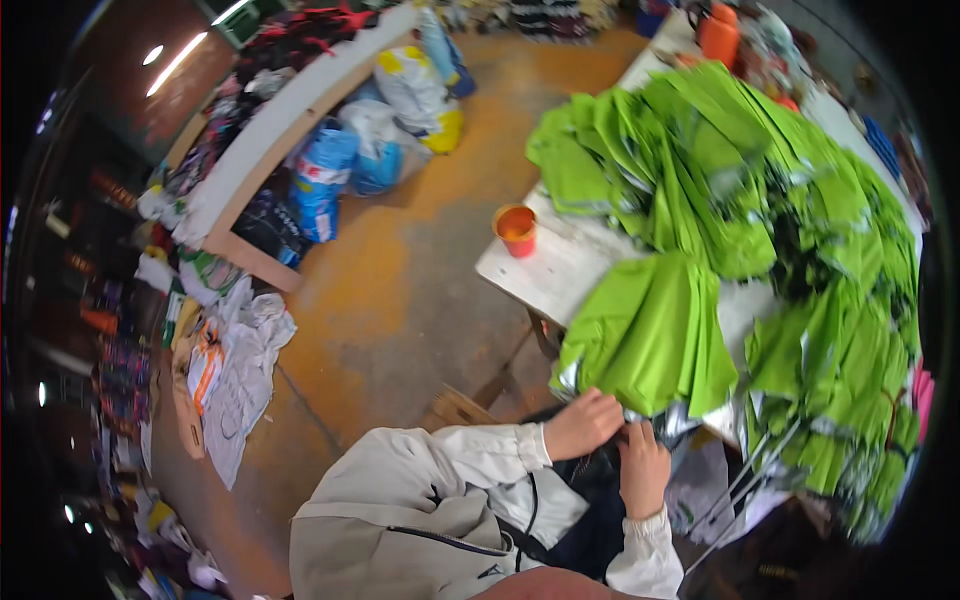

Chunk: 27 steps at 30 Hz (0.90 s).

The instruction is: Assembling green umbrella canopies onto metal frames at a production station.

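A pleated piece of bright green fabric (650,335) with a silvery underside spreads over the near edge of the white table (530,275). At its lower edge my left hand (583,427) is closed, fingers pinched on the fabric. My right hand (645,468) is closed just beside it, thumb and fingertips pressed together close to the silvery hem. Whatever is between the right fingertips is too small to make out. Thin metal rods (745,492) slant down from the green cloth to the right of my hands.
More green fabric (690,150) is heaped across the table. An orange-red cup (516,231) stands at its left corner, and an orange bottle (718,36) at the far end. Stuffed bags (325,180) line a low partition (300,130) on the left. White sacking (243,370) lies nearer.
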### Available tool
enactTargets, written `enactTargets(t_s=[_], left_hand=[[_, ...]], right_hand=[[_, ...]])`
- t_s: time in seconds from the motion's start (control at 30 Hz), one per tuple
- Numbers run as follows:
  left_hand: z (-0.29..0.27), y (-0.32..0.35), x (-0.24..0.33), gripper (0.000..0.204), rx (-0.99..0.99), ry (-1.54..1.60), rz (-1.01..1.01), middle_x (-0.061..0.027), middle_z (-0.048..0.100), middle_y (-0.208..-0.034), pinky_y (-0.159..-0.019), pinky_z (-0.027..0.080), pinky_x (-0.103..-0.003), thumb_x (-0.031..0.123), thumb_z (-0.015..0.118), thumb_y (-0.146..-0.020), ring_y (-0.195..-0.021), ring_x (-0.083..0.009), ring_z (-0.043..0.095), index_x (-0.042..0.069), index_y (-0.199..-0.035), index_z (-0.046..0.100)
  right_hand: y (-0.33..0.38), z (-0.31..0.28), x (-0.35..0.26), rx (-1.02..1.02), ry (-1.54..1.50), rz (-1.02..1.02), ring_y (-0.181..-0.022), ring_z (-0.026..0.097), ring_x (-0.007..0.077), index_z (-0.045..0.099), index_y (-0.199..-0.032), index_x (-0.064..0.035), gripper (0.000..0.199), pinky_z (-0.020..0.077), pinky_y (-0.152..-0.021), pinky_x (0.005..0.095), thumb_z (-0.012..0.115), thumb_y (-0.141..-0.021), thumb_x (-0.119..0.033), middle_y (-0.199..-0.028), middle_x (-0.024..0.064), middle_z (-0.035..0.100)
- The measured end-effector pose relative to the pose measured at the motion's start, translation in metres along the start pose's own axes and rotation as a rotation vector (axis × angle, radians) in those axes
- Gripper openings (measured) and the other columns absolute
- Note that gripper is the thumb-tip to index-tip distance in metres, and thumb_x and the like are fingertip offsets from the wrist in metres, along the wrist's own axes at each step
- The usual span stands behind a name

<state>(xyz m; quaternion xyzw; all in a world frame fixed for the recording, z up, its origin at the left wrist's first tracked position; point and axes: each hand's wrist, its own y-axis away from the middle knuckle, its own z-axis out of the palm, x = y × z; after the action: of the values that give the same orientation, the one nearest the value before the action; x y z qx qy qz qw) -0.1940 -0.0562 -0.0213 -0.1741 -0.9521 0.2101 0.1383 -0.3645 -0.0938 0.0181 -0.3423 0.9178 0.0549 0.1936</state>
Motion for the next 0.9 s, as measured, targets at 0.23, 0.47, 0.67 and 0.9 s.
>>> enactTargets(t_s=[0.23,0.47,0.67,0.9], left_hand=[[-0.001,0.003,-0.004,0.009,0.044,0.061,-0.076,-0.0022,0.054,-0.081,-0.076,0.040,-0.032,0.018,0.063,-0.081,-0.083,-0.0181,0.055,0.010,-0.080,0.058],[0.002,-0.004,-0.010,0.009,0.001,0.010,-0.001,-0.0012,0.053,-0.080,-0.074,0.041,-0.031,0.018,0.062,-0.080,-0.082,-0.0173,0.054,0.011,-0.078,0.057],[0.002,-0.001,-0.007,0.009,-0.016,-0.105,0.056,-0.0014,0.053,-0.080,-0.074,0.042,-0.030,0.018,0.062,-0.078,-0.083,-0.0168,0.055,0.010,-0.078,0.057],[0.002,0.003,-0.009,0.008,-0.006,-0.108,0.051,-0.0027,0.055,-0.082,-0.076,0.043,-0.031,0.016,0.061,-0.078,-0.084,-0.0176,0.056,0.008,-0.079,0.058]], right_hand=[[-0.007,0.003,0.005,0.007,-0.065,-0.030,-0.069,0.065,0.0323,0.058,-0.092,-0.0104,0.017,0.0516,-0.060,0.0422,0.072,-0.081,-0.012,-0.090,0.0077,0.061],[-0.011,-0.001,0.004,-0.001,-0.110,-0.003,-0.074,0.065,0.0360,0.059,-0.090,-0.0067,0.015,0.0510,-0.062,0.0448,0.072,-0.081,-0.007,-0.088,0.0109,0.063],[-0.011,-0.002,0.006,-0.022,-0.194,0.016,-0.076,0.066,0.0372,0.060,-0.091,-0.0055,0.017,0.0513,-0.064,0.0450,0.072,-0.080,-0.006,-0.089,0.0117,0.065],[-0.014,0.011,0.010,0.000,-0.226,-0.024,-0.073,0.068,0.0344,0.058,-0.090,-0.0081,0.016,0.0528,-0.062,0.0441,0.072,-0.083,-0.012,-0.087,0.0110,0.068]])
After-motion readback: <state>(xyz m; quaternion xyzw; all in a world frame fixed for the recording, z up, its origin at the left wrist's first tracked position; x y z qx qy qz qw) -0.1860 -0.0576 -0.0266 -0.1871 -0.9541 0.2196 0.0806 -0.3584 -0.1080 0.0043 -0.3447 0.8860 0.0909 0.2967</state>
